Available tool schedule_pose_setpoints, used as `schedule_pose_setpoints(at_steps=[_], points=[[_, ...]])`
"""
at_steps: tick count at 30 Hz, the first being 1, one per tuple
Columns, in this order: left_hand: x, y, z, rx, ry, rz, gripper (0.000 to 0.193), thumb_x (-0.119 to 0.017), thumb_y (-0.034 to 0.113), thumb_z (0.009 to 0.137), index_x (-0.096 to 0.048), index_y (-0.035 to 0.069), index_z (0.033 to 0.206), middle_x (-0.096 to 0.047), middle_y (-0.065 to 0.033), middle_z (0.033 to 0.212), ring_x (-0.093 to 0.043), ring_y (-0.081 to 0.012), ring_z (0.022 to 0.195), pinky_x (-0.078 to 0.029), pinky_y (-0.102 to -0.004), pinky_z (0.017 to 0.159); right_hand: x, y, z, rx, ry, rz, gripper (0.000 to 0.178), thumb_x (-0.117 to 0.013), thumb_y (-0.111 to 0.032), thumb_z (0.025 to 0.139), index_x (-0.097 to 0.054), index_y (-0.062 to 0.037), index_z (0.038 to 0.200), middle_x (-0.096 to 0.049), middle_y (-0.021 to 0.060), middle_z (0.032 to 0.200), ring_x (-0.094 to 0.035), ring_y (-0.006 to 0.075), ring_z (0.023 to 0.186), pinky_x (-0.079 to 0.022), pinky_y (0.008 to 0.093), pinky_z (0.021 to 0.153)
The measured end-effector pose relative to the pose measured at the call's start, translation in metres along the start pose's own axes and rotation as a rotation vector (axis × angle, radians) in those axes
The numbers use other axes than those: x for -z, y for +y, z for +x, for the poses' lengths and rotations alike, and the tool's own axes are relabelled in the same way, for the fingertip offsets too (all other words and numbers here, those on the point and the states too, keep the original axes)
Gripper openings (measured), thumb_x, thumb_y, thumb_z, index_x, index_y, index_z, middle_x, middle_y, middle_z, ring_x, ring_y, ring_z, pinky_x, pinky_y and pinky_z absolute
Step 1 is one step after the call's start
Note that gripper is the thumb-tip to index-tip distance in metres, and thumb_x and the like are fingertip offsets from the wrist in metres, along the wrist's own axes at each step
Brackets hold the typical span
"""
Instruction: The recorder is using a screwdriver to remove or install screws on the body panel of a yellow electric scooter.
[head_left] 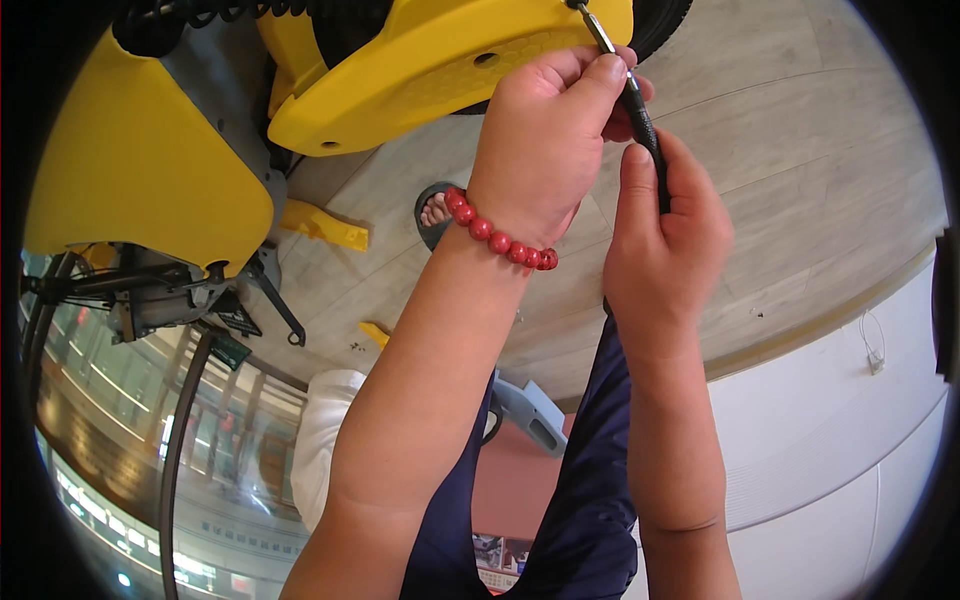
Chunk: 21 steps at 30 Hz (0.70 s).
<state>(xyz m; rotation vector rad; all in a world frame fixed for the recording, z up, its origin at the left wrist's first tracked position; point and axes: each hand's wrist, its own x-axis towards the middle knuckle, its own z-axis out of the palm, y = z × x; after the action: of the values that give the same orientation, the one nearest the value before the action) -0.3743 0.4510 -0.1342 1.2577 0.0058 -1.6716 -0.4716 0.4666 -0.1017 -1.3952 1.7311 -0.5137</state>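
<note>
A screwdriver (640,118) with a dark handle and a bright metal shaft slants up between my two hands. My right hand (668,235) is closed round the handle's lower end. Higher up, my left hand (545,135), with a red bead bracelet (500,242) on its wrist, pinches the tool where shaft meets handle. The shaft's tip reaches a dark spot at the edge of a yellow body panel (420,85) of a vehicle; whether it sits in a screw cannot be made out. Part of a black tyre (662,25) shows beyond the panel.
Another yellow vehicle (150,160) stands at the left, near a window. Loose yellow parts (325,225) lie on the wood-look floor (780,190). A sandalled foot (433,212) shows beyond my left forearm. A grey-blue plastic piece (535,415) is near my legs; a white wall (800,450) runs right.
</note>
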Motion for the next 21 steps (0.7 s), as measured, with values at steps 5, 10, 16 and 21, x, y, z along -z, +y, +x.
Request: schedule_pose_setpoints(at_steps=[5, 10, 16, 21], points=[[-0.002, 0.006, 0.001, 0.047, 0.025, -0.082, 0.021, -0.053, 0.019, 0.096, -0.060, 0.000, 0.093, -0.063, -0.0078, 0.086, -0.057, -0.0138, 0.073, -0.047, -0.0266, 0.070, 0.028, -0.022, 0.018, -0.747, -0.347, 0.853, 0.021, -0.053, -0.012, 0.091, -0.061, 0.0035, 0.103, -0.060, 0.0062, 0.075, -0.053, 0.0151, 0.062, -0.046, 0.0303, 0.058], [-0.005, 0.014, -0.002, 0.236, 0.114, -0.139, 0.023, -0.056, 0.022, 0.094, -0.059, 0.001, 0.085, -0.061, -0.0066, 0.079, -0.054, -0.0128, 0.067, -0.045, -0.0248, 0.067, 0.034, -0.043, 0.019, -0.906, -0.288, 1.031, 0.022, -0.053, -0.014, 0.091, -0.057, 0.0040, 0.103, -0.050, 0.0028, 0.073, -0.053, 0.0120, 0.063, -0.043, 0.0272, 0.050], [-0.009, 0.018, 0.004, 0.224, 0.139, -0.100, 0.024, -0.056, 0.024, 0.094, -0.060, 0.001, 0.090, -0.062, -0.0072, 0.082, -0.054, -0.0120, 0.064, -0.045, -0.0249, 0.054, 0.029, -0.038, 0.011, -0.673, -0.286, 0.241, 0.022, -0.050, -0.021, 0.095, -0.058, -0.0011, 0.092, -0.049, -0.0001, 0.065, -0.042, 0.0084, 0.048, -0.034, 0.0235, 0.044], [-0.005, 0.026, -0.003, 0.200, 0.009, -0.028, 0.022, -0.054, 0.022, 0.095, -0.062, 0.001, 0.096, -0.062, -0.0071, 0.084, -0.055, -0.0123, 0.066, -0.045, -0.0274, 0.051, 0.031, -0.026, 0.017, -1.184, -0.574, 1.589, 0.021, -0.046, -0.027, 0.096, -0.053, -0.0073, 0.095, -0.050, -0.0007, 0.071, -0.042, 0.0079, 0.050, -0.032, 0.0216, 0.044]])
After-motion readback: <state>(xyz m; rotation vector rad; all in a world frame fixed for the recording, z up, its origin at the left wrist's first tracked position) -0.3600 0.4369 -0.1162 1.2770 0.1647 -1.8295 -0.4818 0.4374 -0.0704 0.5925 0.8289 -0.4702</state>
